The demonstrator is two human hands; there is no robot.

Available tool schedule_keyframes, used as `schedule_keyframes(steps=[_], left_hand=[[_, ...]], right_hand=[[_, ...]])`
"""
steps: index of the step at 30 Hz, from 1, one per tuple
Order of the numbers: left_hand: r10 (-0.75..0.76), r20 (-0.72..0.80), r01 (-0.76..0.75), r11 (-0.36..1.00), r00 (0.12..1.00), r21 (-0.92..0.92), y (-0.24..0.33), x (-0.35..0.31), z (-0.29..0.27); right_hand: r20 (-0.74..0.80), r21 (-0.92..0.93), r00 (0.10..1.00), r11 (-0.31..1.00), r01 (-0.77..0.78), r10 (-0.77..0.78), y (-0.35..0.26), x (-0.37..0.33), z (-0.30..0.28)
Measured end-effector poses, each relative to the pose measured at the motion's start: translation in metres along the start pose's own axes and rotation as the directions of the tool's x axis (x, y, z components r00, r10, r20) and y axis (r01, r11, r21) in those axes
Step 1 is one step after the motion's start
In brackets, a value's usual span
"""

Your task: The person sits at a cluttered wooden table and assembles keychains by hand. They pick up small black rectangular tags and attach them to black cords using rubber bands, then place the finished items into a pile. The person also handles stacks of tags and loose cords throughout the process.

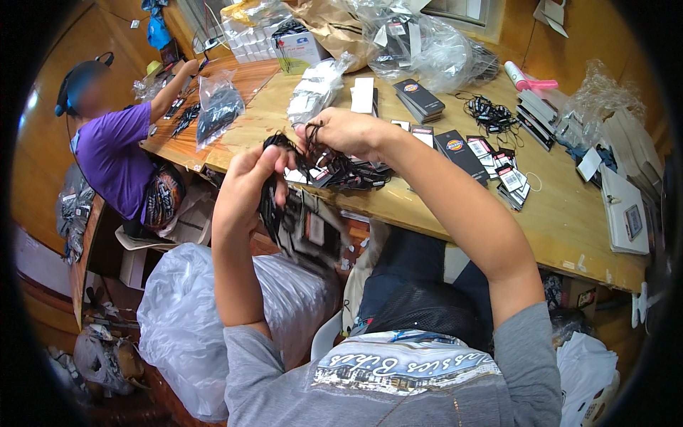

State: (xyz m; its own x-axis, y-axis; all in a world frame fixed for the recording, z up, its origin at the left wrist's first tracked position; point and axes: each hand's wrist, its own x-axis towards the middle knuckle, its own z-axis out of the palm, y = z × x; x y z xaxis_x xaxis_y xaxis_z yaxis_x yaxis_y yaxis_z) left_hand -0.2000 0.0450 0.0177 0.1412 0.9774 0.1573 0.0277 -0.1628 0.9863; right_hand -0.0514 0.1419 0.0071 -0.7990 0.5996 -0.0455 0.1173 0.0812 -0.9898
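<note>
My left hand [255,176] is closed round the black cords of a bunch of hang tags [313,229]. The tags, dark with pale labels, dangle below it past the table's front edge and are smeared by motion. Beside it my right hand [348,134] pinches black string loops [307,151], its fingertips close to the left hand's. Under my right hand lies a heap of black tag strings [359,173] on the table edge. To its right are loose white-and-black hang tags [511,178] and a large dark card [459,153].
A wooden table [569,231] spans the front. On it sit a stack of dark cards [418,99], a tangle of black strings [491,114] and clear plastic bags [455,60]. A person in purple [117,153] works at the left. A big white plastic sack [188,313] stands by my left arm.
</note>
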Motion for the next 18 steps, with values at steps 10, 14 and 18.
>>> schedule_keyframes(steps=[10,14,18], left_hand=[[0.032,-0.026,-0.030,0.996,0.999,0.079,0.000,0.035,-0.008],[-0.028,-0.097,0.033,0.998,0.995,0.052,-0.008,0.036,-0.022],[-0.016,-0.151,0.002,0.995,0.988,-0.098,-0.021,0.025,-0.035]], right_hand=[[-0.041,0.171,0.994,0.981,-0.096,0.105,0.007,-0.001,0.002],[-0.051,0.183,0.990,0.976,-0.121,0.133,0.009,0.001,0.000],[-0.096,0.221,0.988,0.971,-0.095,0.118,0.006,0.003,0.001]])
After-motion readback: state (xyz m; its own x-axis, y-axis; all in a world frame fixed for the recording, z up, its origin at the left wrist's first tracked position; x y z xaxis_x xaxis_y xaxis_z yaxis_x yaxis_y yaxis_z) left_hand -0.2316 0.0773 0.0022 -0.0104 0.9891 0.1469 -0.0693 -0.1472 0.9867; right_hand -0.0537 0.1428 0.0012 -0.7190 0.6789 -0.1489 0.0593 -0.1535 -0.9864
